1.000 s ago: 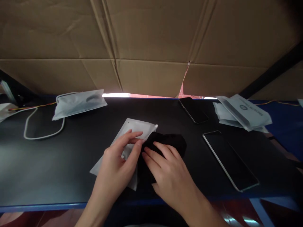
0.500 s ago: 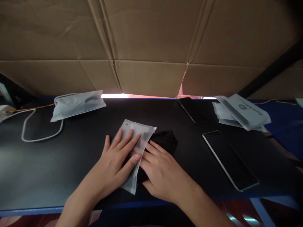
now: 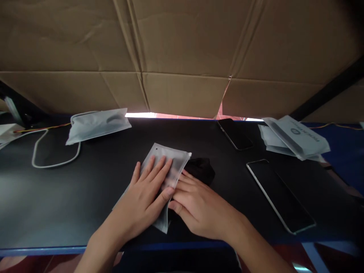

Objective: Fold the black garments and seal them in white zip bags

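Note:
A frosted zip bag (image 3: pixel 176 156) lies slanted on the black tabletop, its slider at the upper right corner. My left hand (image 3: pixel 146 195) rests flat on the bag, fingers spread and pointing away from me. Against the bag's right edge, my right hand (image 3: pixel 200 212) presses a bunched black cloth (image 3: pixel 202 169), its fingers close together. The fingertips are hidden at the bag's opening. Part of the cloth shows beyond the right hand, and a dark bit lies below the thumb. How much cloth is inside the bag cannot be made out.
Two dark phones, a smaller one (image 3: pixel 235 134) and a larger one (image 3: pixel 280 195), lie to the right. Several printed frosted bags (image 3: pixel 303 136) are stacked at far right. Another filled bag (image 3: pixel 98 125) and a white cable (image 3: pixel 35 151) lie left. Cardboard (image 3: pixel 182 45) hangs behind the table.
My right fingers have drawn closer together and the thumb has moved up towards the bag's edge. My left hand stays flat on the bag. The whole view has shifted slightly.

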Demonstrator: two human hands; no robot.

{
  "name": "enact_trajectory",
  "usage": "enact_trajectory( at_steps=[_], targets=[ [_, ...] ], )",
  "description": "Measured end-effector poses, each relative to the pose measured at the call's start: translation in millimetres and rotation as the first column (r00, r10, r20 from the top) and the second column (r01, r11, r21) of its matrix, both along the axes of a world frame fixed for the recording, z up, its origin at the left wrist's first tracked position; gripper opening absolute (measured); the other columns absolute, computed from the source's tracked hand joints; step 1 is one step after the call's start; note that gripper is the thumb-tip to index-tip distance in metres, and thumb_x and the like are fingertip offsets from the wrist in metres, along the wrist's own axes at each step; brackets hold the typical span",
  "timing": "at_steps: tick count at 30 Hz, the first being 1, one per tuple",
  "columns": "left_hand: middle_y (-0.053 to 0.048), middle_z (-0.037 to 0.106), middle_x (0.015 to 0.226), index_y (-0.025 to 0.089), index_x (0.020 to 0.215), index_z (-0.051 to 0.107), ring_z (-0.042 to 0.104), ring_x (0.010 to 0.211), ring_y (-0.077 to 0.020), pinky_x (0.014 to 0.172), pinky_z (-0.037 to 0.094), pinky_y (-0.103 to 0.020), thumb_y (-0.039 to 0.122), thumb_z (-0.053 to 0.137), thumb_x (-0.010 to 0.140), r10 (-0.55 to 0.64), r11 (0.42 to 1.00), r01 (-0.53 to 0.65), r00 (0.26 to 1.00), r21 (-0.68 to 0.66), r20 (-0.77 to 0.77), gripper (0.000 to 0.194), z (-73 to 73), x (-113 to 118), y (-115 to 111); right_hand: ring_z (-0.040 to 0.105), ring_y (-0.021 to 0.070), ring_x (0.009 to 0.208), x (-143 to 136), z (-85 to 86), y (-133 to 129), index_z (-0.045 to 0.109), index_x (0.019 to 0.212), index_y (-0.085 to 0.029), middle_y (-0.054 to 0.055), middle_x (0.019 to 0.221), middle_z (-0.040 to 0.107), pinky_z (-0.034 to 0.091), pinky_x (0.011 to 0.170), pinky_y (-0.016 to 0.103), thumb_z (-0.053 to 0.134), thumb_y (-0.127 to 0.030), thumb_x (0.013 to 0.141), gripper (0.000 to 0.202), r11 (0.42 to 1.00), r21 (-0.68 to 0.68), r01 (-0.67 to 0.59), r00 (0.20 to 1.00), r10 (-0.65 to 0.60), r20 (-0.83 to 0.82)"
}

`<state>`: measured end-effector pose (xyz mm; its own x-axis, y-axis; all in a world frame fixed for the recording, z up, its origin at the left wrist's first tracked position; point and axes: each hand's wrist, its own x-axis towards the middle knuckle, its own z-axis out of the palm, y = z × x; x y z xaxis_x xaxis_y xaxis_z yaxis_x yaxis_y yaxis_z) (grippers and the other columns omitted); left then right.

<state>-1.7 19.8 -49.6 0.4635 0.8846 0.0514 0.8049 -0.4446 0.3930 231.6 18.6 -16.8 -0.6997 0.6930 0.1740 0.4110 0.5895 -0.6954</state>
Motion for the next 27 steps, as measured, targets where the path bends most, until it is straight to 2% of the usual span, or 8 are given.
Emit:
enact_trajectory(
  at_steps=[4, 6, 9, 11, 17, 20, 24, 27],
  targets=[
    [0.003, 0.026, 0.183, 0.045, 0.177, 0.008, 0.016, 0.171, -0.0331, 0.132, 0.015, -0.079, 0.062, 0.018, 0.117, 0.012, 1.000, -0.012, 1.000, -0.007, 0.012, 0.063, -0.4, 0.4, -0.5, 0.065, 0.0168, 0.142, -2.2, -1.0, -1.9, 0.079, 0.109, -0.017, 0.006, 0.135, 0.079, 0.025, 0.139, 0.037, 0.049, -0.023, 0.116, 0.032, 0.999, -0.016, 0.029, 0.996, -0.030, -0.088],
    [0.003, 0.028, 0.183, 0.044, 0.177, 0.010, 0.017, 0.171, -0.0333, 0.132, 0.015, -0.079, 0.062, 0.019, 0.117, 0.029, 1.000, -0.029, 1.000, -0.006, 0.010, 0.063, -0.5, -0.2, 0.3, 0.068, 0.0177, 0.138, 6.8, -1.0, -6.8, 0.079, 0.114, -0.016, 0.005, 0.129, 0.081, 0.029, 0.138, 0.038, 0.050, -0.025, 0.116, 0.030, 0.999, 0.037, 0.040, 0.998, -0.037, -0.059],
    [0.001, 0.027, 0.183, 0.040, 0.177, 0.013, 0.017, 0.171, -0.0345, 0.133, 0.014, -0.078, 0.061, 0.021, 0.117, 0.036, 0.999, -0.036, 0.999, 0.004, -0.006, 0.064, 0.7, 0.1, 0.5, 0.050, 0.0271, 0.158, 22.6, -6.0, -16.0, 0.070, 0.145, -0.017, 0.008, 0.154, 0.070, 0.030, 0.138, 0.050, 0.057, -0.024, 0.112, 0.036, 0.984, 0.171, 0.060, 0.992, -0.077, 0.096],
    [-0.002, 0.026, 0.183, 0.038, 0.178, 0.013, 0.017, 0.171, -0.0358, 0.133, 0.013, -0.076, 0.063, 0.023, 0.116, 0.018, 1.000, -0.018, 1.000, 0.007, -0.011, 0.068, 3.9, 1.9, -1.1, 0.046, 0.0287, 0.161, 25.6, -11.6, -18.2, 0.064, 0.152, -0.018, 0.009, 0.162, 0.063, 0.030, 0.138, 0.054, 0.055, -0.019, 0.112, 0.041, 0.976, 0.215, 0.044, 0.981, -0.083, 0.173],
    [-0.004, 0.022, 0.184, 0.038, 0.178, 0.005, 0.016, 0.171, -0.0378, 0.132, 0.016, -0.076, 0.070, 0.028, 0.114, -0.075, 0.997, 0.076, 0.996, -0.022, 0.056, 0.075, 18.3, 5.1, -6.4, 0.057, 0.0253, 0.153, -8.0, -18.2, 1.0, 0.072, 0.139, -0.016, 0.013, 0.149, 0.073, 0.041, 0.132, 0.046, 0.052, -0.017, 0.111, 0.034, 0.983, 0.184, -0.026, 0.995, 0.008, 0.098],
    [-0.003, 0.024, 0.184, 0.040, 0.178, 0.010, 0.018, 0.170, -0.0376, 0.132, 0.016, -0.077, 0.068, 0.027, 0.114, -0.055, 0.998, 0.056, 0.996, -0.008, 0.070, 0.071, 17.4, 0.4, -3.9, 0.060, 0.0247, 0.149, -17.9, -14.4, 8.3, 0.071, 0.138, -0.016, 0.013, 0.150, 0.072, 0.044, 0.130, 0.044, 0.051, -0.017, 0.112, 0.034, 0.985, 0.170, -0.031, 0.996, 0.015, 0.090],
    [0.001, 0.032, 0.182, 0.044, 0.176, 0.019, 0.025, 0.170, -0.0344, 0.132, 0.018, -0.077, 0.056, 0.021, 0.118, 0.024, 1.000, -0.023, 0.998, -0.013, 0.054, 0.059, 10.4, -3.9, 0.4, 0.058, 0.0252, 0.151, 0.6, -10.5, 0.2, 0.075, 0.133, -0.015, 0.012, 0.146, 0.075, 0.041, 0.132, 0.046, 0.049, -0.024, 0.115, 0.033, 0.953, 0.301, -0.035, 0.995, 0.004, 0.104],
    [-0.001, 0.030, 0.182, 0.041, 0.176, 0.022, 0.024, 0.170, -0.0351, 0.132, 0.017, -0.077, 0.058, 0.023, 0.117, 0.031, 0.999, -0.031, 0.999, -0.014, 0.028, 0.061, 7.5, -1.5, 1.2, 0.047, 0.0320, 0.160, 22.7, -13.5, -11.7, 0.068, 0.147, -0.015, 0.012, 0.157, 0.068, 0.038, 0.134, 0.061, 0.051, -0.023, 0.114, 0.038, 0.917, 0.385, 0.100, 0.977, -0.165, 0.137]
  ],
)
